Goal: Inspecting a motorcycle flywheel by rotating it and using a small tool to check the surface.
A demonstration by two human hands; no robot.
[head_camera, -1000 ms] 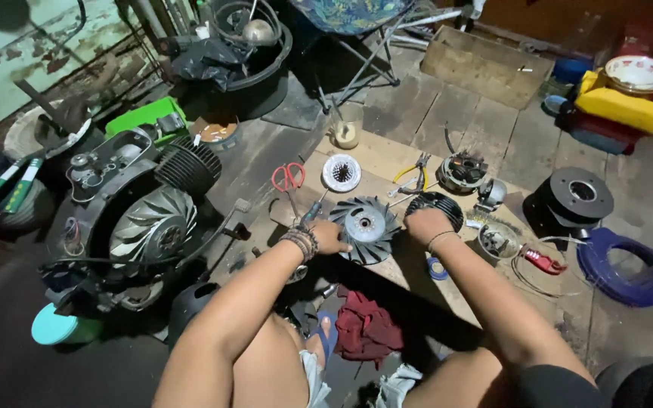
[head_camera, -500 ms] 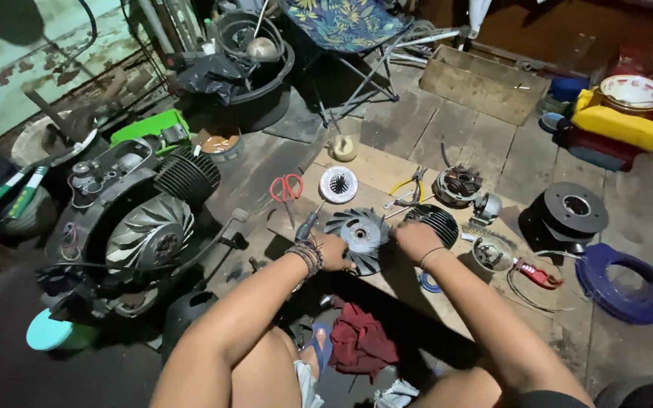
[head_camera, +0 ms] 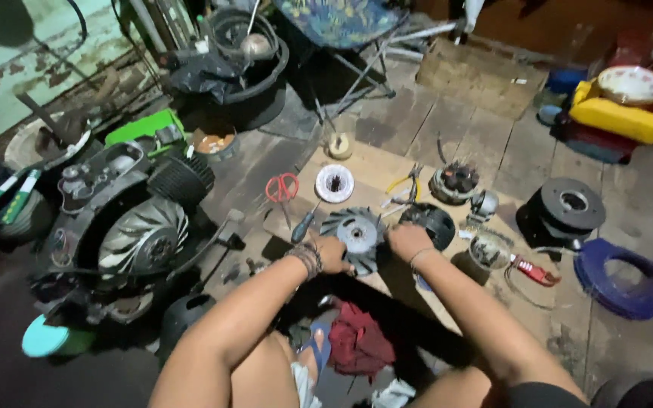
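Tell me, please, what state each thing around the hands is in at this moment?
Finned fan wheel: flat on the board, gripped on both sides.
Left hand: on the wheel's left edge.
Right hand: on its right edge.
Red scissors: closed, lying loose.
Screwdriver: lying beside the wheel.
Engine: on its side, fan exposed.

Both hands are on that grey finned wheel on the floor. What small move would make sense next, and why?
Probably lift or turn the finned wheel slightly: the left hand and right hand grip its opposite edges, and it lies flat on the wooden board beside a black round part.
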